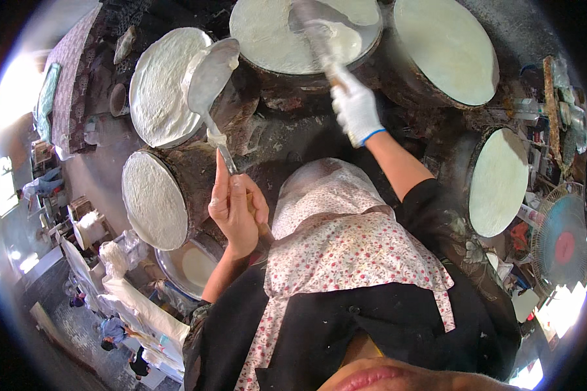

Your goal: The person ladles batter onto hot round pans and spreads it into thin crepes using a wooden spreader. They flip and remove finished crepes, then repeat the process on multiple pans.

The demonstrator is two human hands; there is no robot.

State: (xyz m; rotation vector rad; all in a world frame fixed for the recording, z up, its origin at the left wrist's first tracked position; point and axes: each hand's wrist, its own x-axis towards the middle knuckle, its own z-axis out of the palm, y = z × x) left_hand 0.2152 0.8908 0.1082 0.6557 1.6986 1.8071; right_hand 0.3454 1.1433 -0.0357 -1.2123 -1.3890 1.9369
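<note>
My bare left hand is closed round the handle of a metal ladle. Its bowl, smeared with white batter, hangs over the right edge of the batter sheet at the upper left. My right hand, in a white glove, grips a flat spreading tool that is blurred by motion. This tool lies over the round griddle at the top centre, where white batter covers the surface with a thicker wet patch beside the blade. What exactly the tool is cannot be made out.
Around me stand more round griddles coated white, with batter at the upper right, right and left. A metal basin holds white liquid at lower left. A fan stands at far right. Other people are at lower left.
</note>
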